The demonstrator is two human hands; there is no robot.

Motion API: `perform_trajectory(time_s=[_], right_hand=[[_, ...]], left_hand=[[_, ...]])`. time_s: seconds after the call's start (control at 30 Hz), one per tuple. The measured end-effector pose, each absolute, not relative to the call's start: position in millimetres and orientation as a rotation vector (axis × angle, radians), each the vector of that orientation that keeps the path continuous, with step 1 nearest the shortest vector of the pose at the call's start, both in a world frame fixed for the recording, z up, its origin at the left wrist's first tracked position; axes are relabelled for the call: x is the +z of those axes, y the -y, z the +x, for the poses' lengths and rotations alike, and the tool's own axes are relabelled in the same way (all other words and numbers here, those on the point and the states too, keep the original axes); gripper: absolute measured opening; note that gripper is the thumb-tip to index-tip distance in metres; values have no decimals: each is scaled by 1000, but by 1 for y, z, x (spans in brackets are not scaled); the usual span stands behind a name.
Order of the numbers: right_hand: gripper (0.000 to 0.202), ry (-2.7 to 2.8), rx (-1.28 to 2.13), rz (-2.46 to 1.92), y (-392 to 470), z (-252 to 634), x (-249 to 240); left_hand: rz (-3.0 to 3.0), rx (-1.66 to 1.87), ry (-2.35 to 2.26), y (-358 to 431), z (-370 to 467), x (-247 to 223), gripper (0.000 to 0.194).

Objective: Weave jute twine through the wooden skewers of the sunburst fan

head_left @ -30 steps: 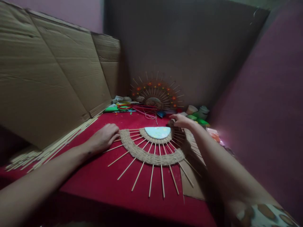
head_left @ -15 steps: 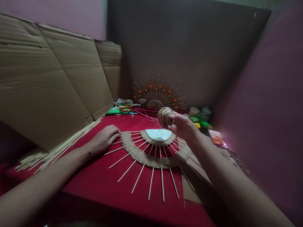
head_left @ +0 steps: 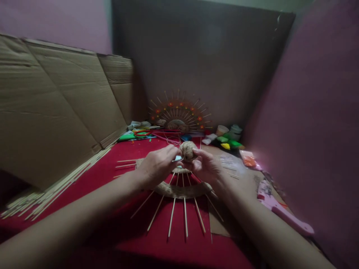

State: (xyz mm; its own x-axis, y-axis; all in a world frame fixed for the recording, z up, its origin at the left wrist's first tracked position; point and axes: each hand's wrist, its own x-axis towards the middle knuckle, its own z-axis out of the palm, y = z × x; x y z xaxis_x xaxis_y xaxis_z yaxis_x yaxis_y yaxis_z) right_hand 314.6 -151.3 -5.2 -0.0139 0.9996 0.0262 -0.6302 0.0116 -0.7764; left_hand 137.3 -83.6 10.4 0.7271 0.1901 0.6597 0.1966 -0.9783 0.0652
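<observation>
A ball of brown twine point(head_left: 188, 150) is raised over the inner part of a half-round woven piece point(head_left: 179, 191) with thin sticks fanning toward me. My right hand point(head_left: 206, 166) grips the ball from the right, thumb and fingers closed round it. Close against the ball's left side is my left hand point(head_left: 159, 164), its fingers pinched together; what they hold is too small to make out. Both hands and forearms cover parts of the woven band and its pale centre.
Cardboard point(head_left: 64, 97) stands at the left above a bundle of sticks point(head_left: 56, 186). A flowered stick fan point(head_left: 176, 112) leans at the back, near orange-handled scissors point(head_left: 142, 133). Small packets point(head_left: 234, 143) and a pink glue gun point(head_left: 283, 213) lie at the right.
My left hand has left the woven band's left end and moved right to the twine ball. The ball and my right hand are slightly lower. The view has shifted, bringing the glue gun into sight.
</observation>
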Motion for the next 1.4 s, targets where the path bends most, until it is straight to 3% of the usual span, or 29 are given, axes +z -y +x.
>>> perform_trajectory(time_s=[0.1,0.33,0.7,0.83,1.0,1.23,1.4], right_hand=[[29,726,1411,-681,154,315,-7],[43,776,1315,-667,154,323,-11],[61,905,1256,-771,153,321,-13],[52,867,1282,-728,154,323,-14],[18,682,1427,-595,154,328,-13],[31,547,1465,-566,157,333,-4],[29,397,1452,-574,158,334,-1]], left_hand=[[-3021,-1282,382,80,144,2,22],[-3217,-2007,908,77,134,8,14],[-3102,-2425,977,50,122,9,13],[-3026,-2681,1043,41,120,11,11],[-2912,-2868,1302,30,120,11,11],[-2707,-3015,1541,20,115,15,11],[-2370,-3212,1622,7,105,21,14]])
